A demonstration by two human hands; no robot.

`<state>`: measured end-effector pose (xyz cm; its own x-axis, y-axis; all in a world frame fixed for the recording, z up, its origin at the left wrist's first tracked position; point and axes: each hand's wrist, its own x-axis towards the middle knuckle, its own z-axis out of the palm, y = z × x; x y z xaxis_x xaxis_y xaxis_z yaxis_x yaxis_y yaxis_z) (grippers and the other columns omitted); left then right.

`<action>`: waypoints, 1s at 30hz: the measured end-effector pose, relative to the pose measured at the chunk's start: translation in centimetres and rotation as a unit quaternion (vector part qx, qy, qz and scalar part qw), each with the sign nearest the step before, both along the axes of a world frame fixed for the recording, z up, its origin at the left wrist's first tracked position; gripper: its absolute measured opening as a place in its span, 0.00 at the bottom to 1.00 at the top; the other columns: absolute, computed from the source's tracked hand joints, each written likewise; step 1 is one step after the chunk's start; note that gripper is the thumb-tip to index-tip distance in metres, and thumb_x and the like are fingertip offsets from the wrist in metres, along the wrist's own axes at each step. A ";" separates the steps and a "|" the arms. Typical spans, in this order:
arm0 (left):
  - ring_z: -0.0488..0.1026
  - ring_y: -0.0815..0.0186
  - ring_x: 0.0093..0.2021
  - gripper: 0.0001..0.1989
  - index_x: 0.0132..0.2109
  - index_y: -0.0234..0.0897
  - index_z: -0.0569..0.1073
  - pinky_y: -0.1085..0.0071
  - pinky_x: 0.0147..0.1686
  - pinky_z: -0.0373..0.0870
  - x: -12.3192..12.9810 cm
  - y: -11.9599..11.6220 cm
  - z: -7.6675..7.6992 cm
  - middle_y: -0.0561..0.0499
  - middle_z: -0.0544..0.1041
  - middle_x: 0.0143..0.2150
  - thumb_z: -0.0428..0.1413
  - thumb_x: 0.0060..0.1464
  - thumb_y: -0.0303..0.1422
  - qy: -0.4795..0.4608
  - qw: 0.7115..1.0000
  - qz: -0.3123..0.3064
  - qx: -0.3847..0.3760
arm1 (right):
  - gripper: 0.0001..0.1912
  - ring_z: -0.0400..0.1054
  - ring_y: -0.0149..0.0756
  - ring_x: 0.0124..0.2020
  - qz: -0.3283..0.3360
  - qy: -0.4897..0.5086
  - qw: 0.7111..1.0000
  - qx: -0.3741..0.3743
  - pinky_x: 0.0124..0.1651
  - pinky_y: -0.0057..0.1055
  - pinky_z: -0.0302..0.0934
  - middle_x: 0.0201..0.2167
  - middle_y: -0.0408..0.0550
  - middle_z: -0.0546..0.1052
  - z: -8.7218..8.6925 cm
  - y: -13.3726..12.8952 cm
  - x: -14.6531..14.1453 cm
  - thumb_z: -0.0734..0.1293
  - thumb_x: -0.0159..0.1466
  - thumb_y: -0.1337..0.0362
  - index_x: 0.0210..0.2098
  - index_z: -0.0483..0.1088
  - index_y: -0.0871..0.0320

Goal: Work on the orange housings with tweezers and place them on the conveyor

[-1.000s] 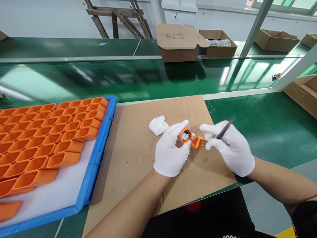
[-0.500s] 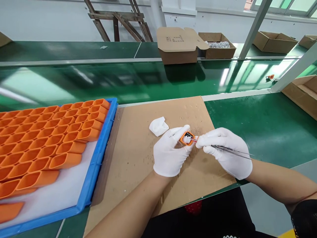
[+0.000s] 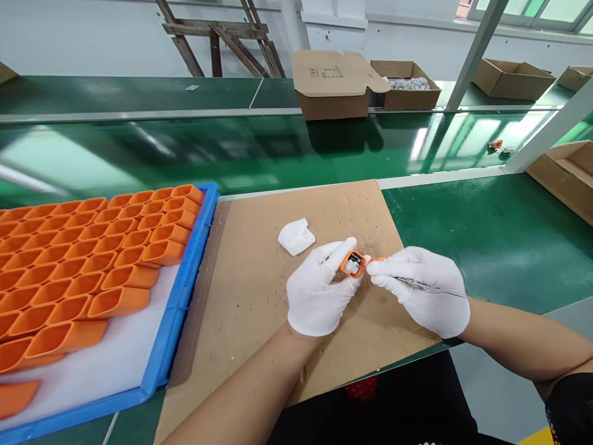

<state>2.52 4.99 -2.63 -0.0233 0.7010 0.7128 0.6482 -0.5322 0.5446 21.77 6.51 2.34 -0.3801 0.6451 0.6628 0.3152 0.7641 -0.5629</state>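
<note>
In my white-gloved left hand (image 3: 315, 290) I hold a small orange housing (image 3: 343, 267) between thumb and fingers, its opening turned up towards me. Inside the opening sit a black part with fine light markings and a white lump (image 3: 353, 267). My right hand (image 3: 424, 287), gloved too, pinches a pair of thin metal tweezers (image 3: 428, 287) that lie back across the palm. Its fingertips are at the housing's right edge, where a thin reddish strand and a bit of orange show; what they touch there is partly hidden. A crumpled white piece (image 3: 296, 237) lies just beyond my left hand.
Both hands are over a cardboard sheet (image 3: 259, 296) on the green bench. To the left, a blue tray (image 3: 178, 315) holds rows of orange sleeves (image 3: 104, 259). Behind runs a glossy green belt (image 3: 259, 154) with a small orange item (image 3: 495, 144); cardboard boxes (image 3: 331, 105) stand beyond.
The tweezers now lie closer along my right palm, and a bit of orange shows by the right fingertips. The small orange item on the belt has shifted left.
</note>
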 end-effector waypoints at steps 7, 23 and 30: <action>0.80 0.66 0.40 0.19 0.55 0.45 0.79 0.72 0.44 0.79 0.3 0.1 -0.6 0.51 0.82 0.47 0.65 0.56 0.29 -0.043 0.999 0.018 -0.027 | 0.11 0.74 0.31 0.29 0.018 0.012 1.000 0.007 0.31 0.27 0.70 0.31 0.41 0.81 -0.1 0.1 -0.2 0.70 0.67 0.71 0.43 0.81 0.50; 0.80 0.65 0.42 0.19 0.55 0.50 0.79 0.70 0.44 0.79 0.6 -0.5 -0.4 0.51 0.82 0.48 0.66 0.56 0.32 -0.100 0.992 -0.011 -0.072 | 0.11 0.76 0.31 0.32 0.037 -0.020 0.999 0.013 0.33 0.27 0.72 0.33 0.41 0.82 0.1 -0.2 0.1 0.69 0.69 0.71 0.45 0.81 0.51; 0.80 0.63 0.43 0.19 0.56 0.48 0.79 0.68 0.45 0.80 0.5 -0.5 -0.7 0.50 0.82 0.48 0.64 0.57 0.34 -0.076 0.994 -0.008 -0.077 | 0.14 0.77 0.32 0.35 0.055 0.005 0.998 0.000 0.37 0.28 0.74 0.37 0.42 0.83 -0.1 -0.2 -0.1 0.68 0.69 0.72 0.48 0.80 0.50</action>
<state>2.98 4.45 -3.36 -0.1104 0.8028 0.5859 0.5438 -0.4446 0.7118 21.70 6.28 2.24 -0.4420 0.5993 0.6675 0.2227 0.7941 -0.5655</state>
